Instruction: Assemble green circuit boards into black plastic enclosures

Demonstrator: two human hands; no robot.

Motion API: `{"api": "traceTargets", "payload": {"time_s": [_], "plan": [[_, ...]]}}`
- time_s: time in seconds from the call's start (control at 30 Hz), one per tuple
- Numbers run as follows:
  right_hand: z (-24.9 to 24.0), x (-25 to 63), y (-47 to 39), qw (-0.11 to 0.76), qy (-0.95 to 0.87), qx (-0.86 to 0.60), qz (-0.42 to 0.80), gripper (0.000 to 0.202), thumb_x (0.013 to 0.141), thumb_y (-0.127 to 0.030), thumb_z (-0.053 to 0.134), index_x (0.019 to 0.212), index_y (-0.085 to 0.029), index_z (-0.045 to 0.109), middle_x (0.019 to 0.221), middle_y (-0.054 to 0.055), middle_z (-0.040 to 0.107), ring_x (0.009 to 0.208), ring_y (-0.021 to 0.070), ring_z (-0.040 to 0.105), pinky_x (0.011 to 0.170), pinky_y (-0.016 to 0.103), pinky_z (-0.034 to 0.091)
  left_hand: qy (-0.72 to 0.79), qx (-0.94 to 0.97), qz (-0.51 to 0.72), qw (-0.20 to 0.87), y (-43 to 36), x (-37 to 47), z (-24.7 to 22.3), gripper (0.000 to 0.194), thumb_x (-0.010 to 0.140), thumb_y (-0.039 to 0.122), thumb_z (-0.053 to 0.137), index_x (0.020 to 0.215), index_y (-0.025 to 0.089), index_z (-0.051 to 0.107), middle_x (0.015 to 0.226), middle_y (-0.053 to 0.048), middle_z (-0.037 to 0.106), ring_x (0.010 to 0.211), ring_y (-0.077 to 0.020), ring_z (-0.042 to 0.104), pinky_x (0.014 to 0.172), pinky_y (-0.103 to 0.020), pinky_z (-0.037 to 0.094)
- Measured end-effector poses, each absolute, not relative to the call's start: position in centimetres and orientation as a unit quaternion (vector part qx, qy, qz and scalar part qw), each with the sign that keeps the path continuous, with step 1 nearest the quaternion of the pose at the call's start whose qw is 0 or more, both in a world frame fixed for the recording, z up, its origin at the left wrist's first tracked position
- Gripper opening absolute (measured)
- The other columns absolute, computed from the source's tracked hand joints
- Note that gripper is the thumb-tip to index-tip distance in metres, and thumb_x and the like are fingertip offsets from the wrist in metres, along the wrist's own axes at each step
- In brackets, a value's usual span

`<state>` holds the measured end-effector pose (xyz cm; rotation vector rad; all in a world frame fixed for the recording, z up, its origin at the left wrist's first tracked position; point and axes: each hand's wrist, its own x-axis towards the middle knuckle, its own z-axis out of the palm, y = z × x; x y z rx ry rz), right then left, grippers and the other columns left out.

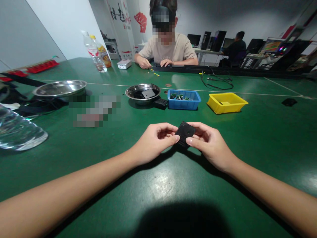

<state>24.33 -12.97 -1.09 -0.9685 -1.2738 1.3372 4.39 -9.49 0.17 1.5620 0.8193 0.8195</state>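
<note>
A small, flat black plastic case [185, 133] is held between both hands, tilted, a little above the green table. My left hand [158, 142] pinches its left edge, the thumb on the near face. From the other side my right hand [210, 142] grips its right edge, with the thumb at the lower face and fingers behind. Beyond the hands stands a blue bin [184, 104] with several small green circuit boards in it. Left of that bin, a round metal bowl [142, 99] holds black and grey flat pieces.
A yellow bin [226, 105] stands right of the blue one. Black pieces [160, 103] lie beside the bowl. A metal dish [61, 88] and bottles [95, 53] are on the left. Across the table [111, 185] a person [169, 46] works near a black cable [218, 84].
</note>
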Motion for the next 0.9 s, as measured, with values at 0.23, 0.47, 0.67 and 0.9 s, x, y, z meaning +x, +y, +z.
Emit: {"api": "traceTargets", "payload": {"time_s": [0.23, 0.47, 0.67, 0.9], "plan": [[-0.77, 24.43, -12.95, 0.469, -0.573, -0.402, 0.538, 0.031, 0.079, -0.035, 0.078, 0.104, -0.018, 0.073, 0.096, 0.004, 0.075, 0.085, 0.0163, 0.067, 0.078, 0.028, 0.052, 0.350, 0.672, 0.387, 0.526, -9.38, 4.41, 0.11, 0.030, 0.079, 0.033, 0.072, 0.100, 0.012, 0.070, 0.090, -0.005, 0.071, 0.081, -0.0163, 0.064, 0.075, -0.027, 0.052], [-0.93, 24.46, -12.94, 0.489, -0.555, -0.406, 0.536, 0.028, 0.077, -0.034, 0.080, 0.099, -0.018, 0.073, 0.093, 0.004, 0.075, 0.084, 0.0167, 0.066, 0.076, 0.028, 0.052, 0.327, 0.677, 0.369, 0.546, -9.44, 4.38, -0.19, 0.035, 0.079, 0.035, 0.076, 0.106, 0.013, 0.071, 0.100, -0.008, 0.075, 0.089, -0.0202, 0.069, 0.080, -0.030, 0.056], [-1.01, 24.52, -12.93, 0.480, -0.566, -0.409, 0.531, 0.025, 0.082, -0.035, 0.074, 0.100, -0.018, 0.074, 0.092, 0.005, 0.073, 0.082, 0.0171, 0.063, 0.070, 0.028, 0.050, 0.324, 0.680, 0.364, 0.548, -9.68, 4.42, 0.06, 0.031, 0.080, 0.032, 0.075, 0.104, 0.013, 0.073, 0.098, -0.007, 0.077, 0.089, -0.0202, 0.071, 0.080, -0.029, 0.057], [-0.71, 24.61, -13.02, 0.472, -0.586, -0.403, 0.521, 0.026, 0.083, -0.036, 0.073, 0.100, -0.017, 0.074, 0.091, 0.005, 0.074, 0.080, 0.0164, 0.064, 0.073, 0.029, 0.051, 0.343, 0.687, 0.356, 0.533, -9.76, 4.33, 0.21, 0.033, 0.078, 0.036, 0.076, 0.101, 0.012, 0.074, 0.092, -0.008, 0.077, 0.080, -0.0190, 0.070, 0.071, -0.028, 0.056]]}}
